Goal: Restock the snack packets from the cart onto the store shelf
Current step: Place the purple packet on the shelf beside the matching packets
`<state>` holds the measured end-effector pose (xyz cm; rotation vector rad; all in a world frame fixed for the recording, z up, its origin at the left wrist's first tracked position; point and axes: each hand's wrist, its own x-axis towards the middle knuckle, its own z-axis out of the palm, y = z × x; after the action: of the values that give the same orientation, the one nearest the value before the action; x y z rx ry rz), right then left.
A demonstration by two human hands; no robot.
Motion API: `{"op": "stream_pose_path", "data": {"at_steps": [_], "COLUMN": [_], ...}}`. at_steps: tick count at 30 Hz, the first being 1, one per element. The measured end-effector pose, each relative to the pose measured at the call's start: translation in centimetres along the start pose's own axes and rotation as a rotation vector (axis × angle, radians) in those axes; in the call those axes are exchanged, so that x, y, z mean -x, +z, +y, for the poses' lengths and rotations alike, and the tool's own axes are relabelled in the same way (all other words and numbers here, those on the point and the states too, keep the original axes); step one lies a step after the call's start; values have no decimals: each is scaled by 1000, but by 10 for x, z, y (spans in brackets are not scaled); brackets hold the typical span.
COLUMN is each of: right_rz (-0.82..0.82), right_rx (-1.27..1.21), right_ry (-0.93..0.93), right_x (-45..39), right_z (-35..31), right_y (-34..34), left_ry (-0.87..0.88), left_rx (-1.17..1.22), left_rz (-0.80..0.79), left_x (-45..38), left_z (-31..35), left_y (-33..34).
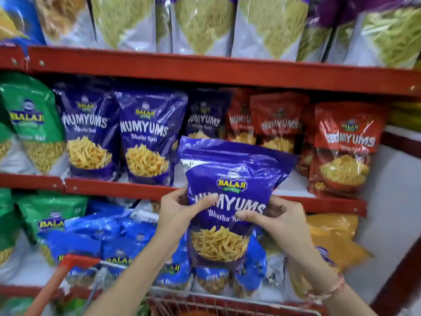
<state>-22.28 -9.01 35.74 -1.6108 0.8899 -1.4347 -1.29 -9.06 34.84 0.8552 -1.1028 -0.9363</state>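
purple packet (230,197) upright in front of middle shelf (118,190), above cart (205,304) | my left hand (182,210) and right hand (280,222) both clamped on its sides | label: BALAJI NUMYUMS, "Bhatha K…" rest under my thumb | white price sticker unreadable | cart mostly cut off

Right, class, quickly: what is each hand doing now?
Left hand: closed on the purple snack packet.
Right hand: closed on the same packet.
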Motion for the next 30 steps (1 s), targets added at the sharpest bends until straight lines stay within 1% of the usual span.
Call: {"op": "stream_pose_path", "data": {"at_steps": [4, 8, 12, 16, 21, 24, 28, 30], "right_rz": [60, 98, 129, 121, 118, 118, 92, 64], "right_rx": [-48, -94, -93, -126, -207, -190, -135, -130], "right_ry": [-116, -160, -110, -83, -57, -36, -90, -63], "right_x": [-51, -101, -149, -188, -227, -242, -249, -246], "right_z": [-34, -41, -18, 11, 42, 54, 63, 66], "right_y": [-6, -10, -11, -4, 11, 19, 27, 29], "left_ry": [67, 65, 56, 43, 17, 18, 9, -27], "left_rx": [95, 152, 122, 84, 82, 58, 39, 5], "left_rz": [-17, -35, -9, 47, 51, 82, 96, 93], "left_x": [-55, -106, -147, -185, -224, -238, -240, -234], "left_z": [31, 42, 31, 11, -9, -16, -23, -24], "left_y": [26, 43, 50, 45, 35, 27, 19, 16]}}
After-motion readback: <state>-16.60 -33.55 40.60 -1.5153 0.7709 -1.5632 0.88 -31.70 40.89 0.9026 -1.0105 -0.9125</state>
